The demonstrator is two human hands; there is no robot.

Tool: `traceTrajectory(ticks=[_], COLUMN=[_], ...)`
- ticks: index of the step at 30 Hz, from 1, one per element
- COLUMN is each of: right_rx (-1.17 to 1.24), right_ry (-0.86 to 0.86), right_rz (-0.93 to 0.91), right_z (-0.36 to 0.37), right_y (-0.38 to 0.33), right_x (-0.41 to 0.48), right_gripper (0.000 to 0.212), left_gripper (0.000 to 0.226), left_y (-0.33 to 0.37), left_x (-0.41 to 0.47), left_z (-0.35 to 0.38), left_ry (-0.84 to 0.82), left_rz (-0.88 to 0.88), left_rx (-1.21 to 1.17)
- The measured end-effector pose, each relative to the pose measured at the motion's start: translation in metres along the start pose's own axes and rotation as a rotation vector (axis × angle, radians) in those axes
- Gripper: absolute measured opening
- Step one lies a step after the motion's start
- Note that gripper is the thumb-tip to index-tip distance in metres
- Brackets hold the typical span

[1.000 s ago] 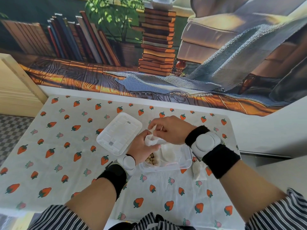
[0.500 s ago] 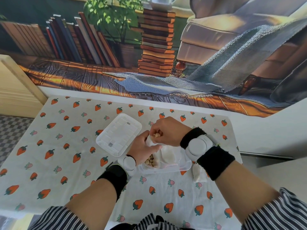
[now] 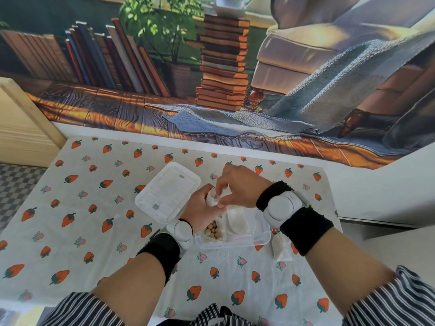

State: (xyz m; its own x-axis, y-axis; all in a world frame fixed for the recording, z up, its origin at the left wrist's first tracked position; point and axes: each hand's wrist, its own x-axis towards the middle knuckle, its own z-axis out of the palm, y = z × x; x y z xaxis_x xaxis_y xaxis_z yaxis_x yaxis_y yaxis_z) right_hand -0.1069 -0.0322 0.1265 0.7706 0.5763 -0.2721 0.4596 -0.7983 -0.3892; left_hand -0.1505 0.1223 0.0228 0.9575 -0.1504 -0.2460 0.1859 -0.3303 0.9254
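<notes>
Both hands are staying at the pouch (image 3: 213, 199), barely shifting since half a second back. Left hand (image 3: 202, 211) is gripping the pouch from below, fingers curled round it. Right hand (image 3: 240, 184) is pinching its top edge with the fingertips. The pouch is hanging just above the left end of the box (image 3: 261, 237), over the beans (image 3: 213, 231). Flat pouches (image 3: 237, 222) are lying in the box beside them. Lid (image 3: 168, 191) is lying just left of the box on the counter (image 3: 94, 231); its small grey label (image 3: 155, 206) is showing too small to read. A filled pouch (image 3: 281, 250) is lying right of the box.
</notes>
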Motion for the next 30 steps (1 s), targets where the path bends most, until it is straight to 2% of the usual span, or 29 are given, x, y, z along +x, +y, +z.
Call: traceTrajectory(ticks=[3,8,11,15,20,22,25,28,30], right_rx=[0.018,0.209,0.227,0.165,0.049,0.06,0.148,0.266,0.214], right_ry=[-0.007,0.073,0.059,0.003,-0.001,-0.014,0.001,0.141,0.092], right_rz=[-0.009,-0.072,-0.077,-0.009,-0.016,-0.026,-0.028,0.077,0.183], right_z=[0.007,0.008,0.008,0.015,0.019,0.016,0.01,0.009,0.02], right_y=[-0.001,-0.008,-0.009,-0.003,-0.004,-0.008,-0.014,-0.007,0.001], right_x=[0.0,0.001,0.001,0.003,0.005,0.005,0.003,0.003,0.007], right_gripper=[0.012,0.002,0.007,0.028,0.012,0.015,0.032,0.021,0.016], left_gripper=[0.031,0.028,0.03,0.054,0.041,0.04,0.046,0.04,0.035], left_y=[-0.001,-0.005,-0.01,-0.014,-0.017,-0.018,-0.022,-0.023,-0.026], left_x=[0.001,-0.003,-0.003,-0.005,-0.007,-0.008,-0.008,-0.009,-0.01], left_z=[-0.001,-0.002,-0.004,-0.008,-0.011,-0.012,-0.015,-0.019,-0.023], left_ry=[-0.011,-0.071,-0.065,-0.031,-0.008,-0.009,0.007,0.054,0.087], left_rz=[-0.012,-0.006,-0.036,-0.063,-0.05,-0.047,-0.042,-0.054,-0.055], left_rx=[0.004,0.01,0.002,-0.006,0.008,-0.001,-0.022,-0.027,-0.005])
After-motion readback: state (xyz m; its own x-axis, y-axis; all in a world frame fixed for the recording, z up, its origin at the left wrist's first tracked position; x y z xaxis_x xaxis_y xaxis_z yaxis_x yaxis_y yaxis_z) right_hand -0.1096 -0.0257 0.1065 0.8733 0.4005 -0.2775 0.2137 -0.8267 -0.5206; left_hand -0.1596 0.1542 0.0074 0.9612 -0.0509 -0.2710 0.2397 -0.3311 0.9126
